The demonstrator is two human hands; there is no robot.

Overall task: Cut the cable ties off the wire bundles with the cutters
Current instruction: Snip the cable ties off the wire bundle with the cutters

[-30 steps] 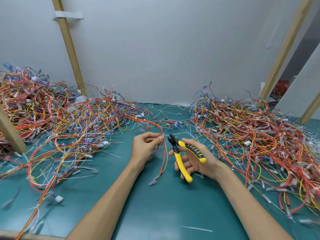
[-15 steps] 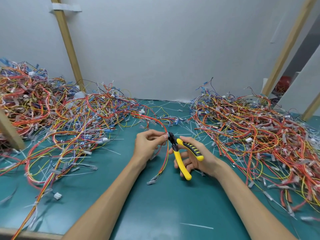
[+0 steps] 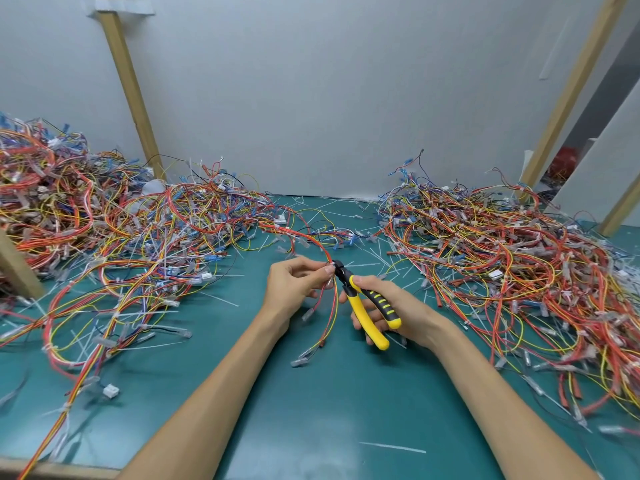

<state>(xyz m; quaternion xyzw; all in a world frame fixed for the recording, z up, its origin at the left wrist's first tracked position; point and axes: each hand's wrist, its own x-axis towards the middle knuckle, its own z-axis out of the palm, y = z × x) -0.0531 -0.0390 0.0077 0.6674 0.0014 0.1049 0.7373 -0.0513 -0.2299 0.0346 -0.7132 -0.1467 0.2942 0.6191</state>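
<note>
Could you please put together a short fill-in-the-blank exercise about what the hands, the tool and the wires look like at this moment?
1. The cutters in the right hand have black and ____ handles.
2. The left hand pinches a thin bundle of red and yellow ____.
3. On the table, one wire heap lies left of the hands and a second heap lies to their ____.

Missing words: yellow; wires; right.

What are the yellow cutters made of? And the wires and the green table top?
The cutters: handles look like matte yellow plastic with black ribbed rubbery grips; the head looks like dark metal. The wires: glossy coloured plastic coating, probably. The table top: likely a smooth teal rubbery mat with a soft sheen.
</note>
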